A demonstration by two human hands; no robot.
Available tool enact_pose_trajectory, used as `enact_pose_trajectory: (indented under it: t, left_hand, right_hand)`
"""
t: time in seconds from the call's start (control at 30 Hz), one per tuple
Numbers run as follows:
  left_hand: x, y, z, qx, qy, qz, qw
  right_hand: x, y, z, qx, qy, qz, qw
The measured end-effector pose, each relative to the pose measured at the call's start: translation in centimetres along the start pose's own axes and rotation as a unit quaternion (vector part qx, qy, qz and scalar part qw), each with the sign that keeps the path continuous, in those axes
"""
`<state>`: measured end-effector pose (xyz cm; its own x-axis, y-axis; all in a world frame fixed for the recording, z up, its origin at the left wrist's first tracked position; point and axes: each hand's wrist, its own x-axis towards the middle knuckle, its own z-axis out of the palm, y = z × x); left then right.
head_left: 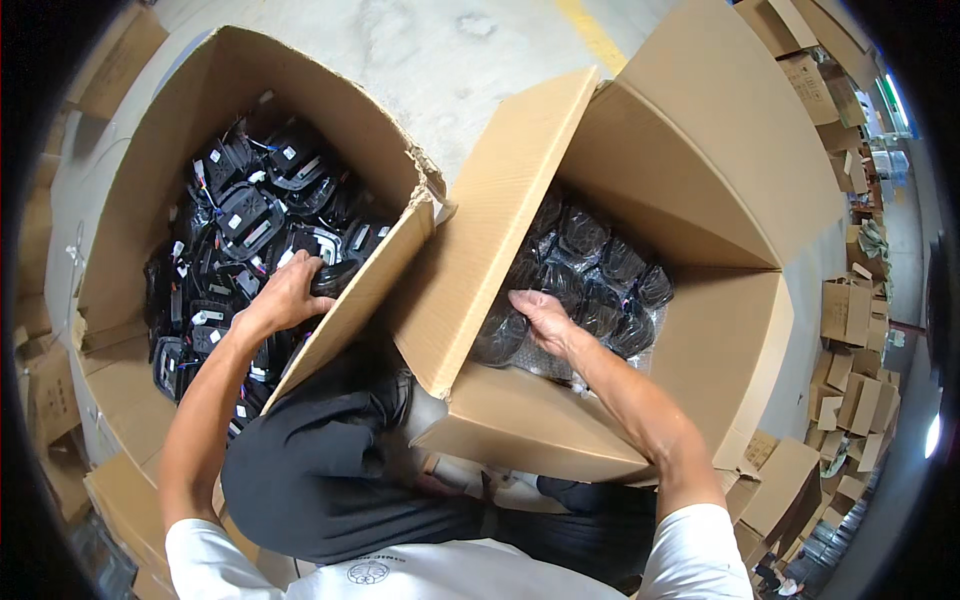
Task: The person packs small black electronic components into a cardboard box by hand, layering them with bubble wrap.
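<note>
My left hand (288, 294) reaches into the left cardboard box (330, 95), its thumb and fingers closed around a glossy black rounded part (337, 279) beside the box's right wall. Around it lies a loose heap of black plastic housings (248, 220) with thin coloured wires, white connectors and small white labels. In the right cardboard box (700, 320), my right hand (543, 318) is closed at the edge of a black rounded part in clear plastic wrap (498, 336). Its fingertips are partly hidden. Several similar wrapped parts (585, 235) sit close together in rows beyond that hand.
Raised flaps (510, 230) of the right box stand between the two boxes. Its near flap (540, 425) lies below my right forearm. Clear bubble wrap (545, 365) shows under the wrapped parts. More cardboard boxes (855, 400) are stacked at the far right and left (45, 390).
</note>
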<state>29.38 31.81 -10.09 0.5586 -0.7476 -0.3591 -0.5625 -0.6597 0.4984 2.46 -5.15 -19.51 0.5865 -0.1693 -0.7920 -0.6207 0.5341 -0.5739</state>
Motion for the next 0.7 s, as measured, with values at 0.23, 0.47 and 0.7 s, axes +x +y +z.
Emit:
enact_pose_trajectory:
  t: [0.23, 0.47, 0.7]
  left_hand:
    - [-2.8, 4.1, -3.9, -0.13, 0.107, -0.077, 0.983]
    - [-8.6, 7.5, -12.9, -0.53, 0.265, 0.002, 0.805]
    - [-6.6, 21.4, -17.7, -0.503, 0.287, 0.191, 0.792]
  right_hand:
    - [-0.6, 2.6, -1.6, -0.261, 0.035, 0.018, 0.965]
    - [-3.9, -3.8, 1.6, -0.517, 0.135, -0.28, 0.797]
    - [-22.2, -21.7, 18.3, -0.085, -0.162, -0.521, 0.834]
